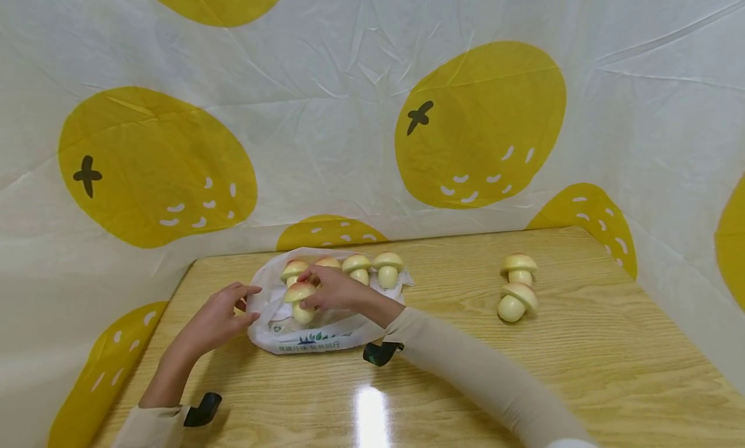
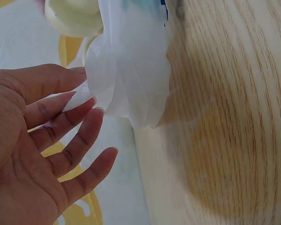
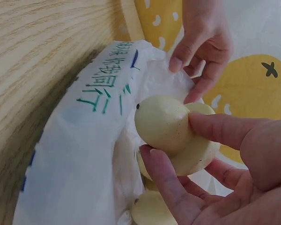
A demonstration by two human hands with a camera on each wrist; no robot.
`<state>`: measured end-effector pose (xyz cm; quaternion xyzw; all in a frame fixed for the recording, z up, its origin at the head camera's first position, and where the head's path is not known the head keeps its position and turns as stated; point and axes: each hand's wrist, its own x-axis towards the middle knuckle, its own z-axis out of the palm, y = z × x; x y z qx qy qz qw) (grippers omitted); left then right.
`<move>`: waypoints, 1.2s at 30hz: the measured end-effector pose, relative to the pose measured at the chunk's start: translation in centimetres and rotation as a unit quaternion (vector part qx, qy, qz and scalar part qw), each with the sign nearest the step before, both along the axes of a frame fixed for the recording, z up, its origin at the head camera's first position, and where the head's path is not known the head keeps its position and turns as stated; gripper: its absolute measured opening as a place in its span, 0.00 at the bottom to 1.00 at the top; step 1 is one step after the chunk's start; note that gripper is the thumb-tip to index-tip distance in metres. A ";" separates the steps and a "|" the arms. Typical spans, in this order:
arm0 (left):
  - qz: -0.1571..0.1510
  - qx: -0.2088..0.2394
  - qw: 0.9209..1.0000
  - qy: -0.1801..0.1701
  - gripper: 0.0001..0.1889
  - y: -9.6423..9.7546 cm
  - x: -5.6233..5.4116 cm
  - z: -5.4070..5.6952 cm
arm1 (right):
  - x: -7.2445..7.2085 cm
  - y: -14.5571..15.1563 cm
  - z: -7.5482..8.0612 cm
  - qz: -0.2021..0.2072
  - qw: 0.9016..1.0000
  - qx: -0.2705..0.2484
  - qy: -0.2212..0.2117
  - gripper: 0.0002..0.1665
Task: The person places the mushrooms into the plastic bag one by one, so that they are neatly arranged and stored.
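Note:
My right hand (image 1: 340, 289) holds a pale yellow toy mushroom (image 1: 299, 294) with a reddish cap over the white plastic bag (image 1: 332, 340). In the right wrist view, thumb and fingers grip that mushroom (image 3: 160, 123) around its stem and cap. My left hand (image 1: 216, 315) is at the bag's left edge, pinching the thin plastic (image 2: 100, 77) between thumb and fingers. Several more mushrooms (image 1: 388, 270) lie in a row at the back of the bag, partly hidden by my right hand.
Two mushrooms, one (image 1: 519, 267) behind the other (image 1: 515, 304), lie on the right side of the wooden table (image 1: 454, 396). A white curtain (image 1: 326, 125) with yellow fruit prints hangs behind and at both sides. Green print marks the bag's front.

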<state>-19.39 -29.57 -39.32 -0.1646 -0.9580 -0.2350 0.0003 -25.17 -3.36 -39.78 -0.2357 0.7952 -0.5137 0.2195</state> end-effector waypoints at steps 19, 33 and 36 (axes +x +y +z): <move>-0.006 0.007 1.000 0.004 0.22 -0.3 -0.1 -0.2 | 1.0 -2.7 -0.7 0.010 0.977 0.132 0.166 0.28; -0.011 0.006 1.000 0.013 0.21 -0.4 0.0 -0.4 | 1.2 -3.1 -1.3 -0.010 0.964 0.171 0.203 0.31; -0.011 0.006 1.000 0.017 0.21 -0.4 0.1 -0.3 | 1.0 -3.0 -1.2 -0.004 0.966 0.163 0.201 0.31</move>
